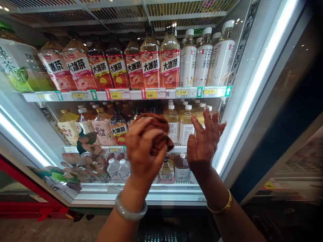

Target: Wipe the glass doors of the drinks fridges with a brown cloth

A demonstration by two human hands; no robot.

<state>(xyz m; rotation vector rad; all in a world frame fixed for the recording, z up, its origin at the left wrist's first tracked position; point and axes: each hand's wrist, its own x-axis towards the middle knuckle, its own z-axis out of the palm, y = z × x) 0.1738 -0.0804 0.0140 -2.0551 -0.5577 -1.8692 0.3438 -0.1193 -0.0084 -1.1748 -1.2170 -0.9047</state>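
Note:
In the head view my left hand (142, 144), with a pale bangle at its wrist, is closed around a crumpled brown cloth (157, 124). My right hand (204, 137) is raised beside it, holding nothing, fingers spread and pointing up. Both hands are in front of a lit drinks cooler behind a glass door (141, 193). I cannot tell whether the right fingertips touch the glass. Beyond the hands, bottles of pale tea (186, 122) stand on the middle shelf, partly covered by the hands and the cloth.
The upper shelf edge (136, 94) carries price tags below a row of iced tea bottles (170, 62). Small bottles (123, 168) stand on the bottom shelf. Leaf decorations (87, 158) show at the lower left. A bright light strip (254, 87) runs along the right side.

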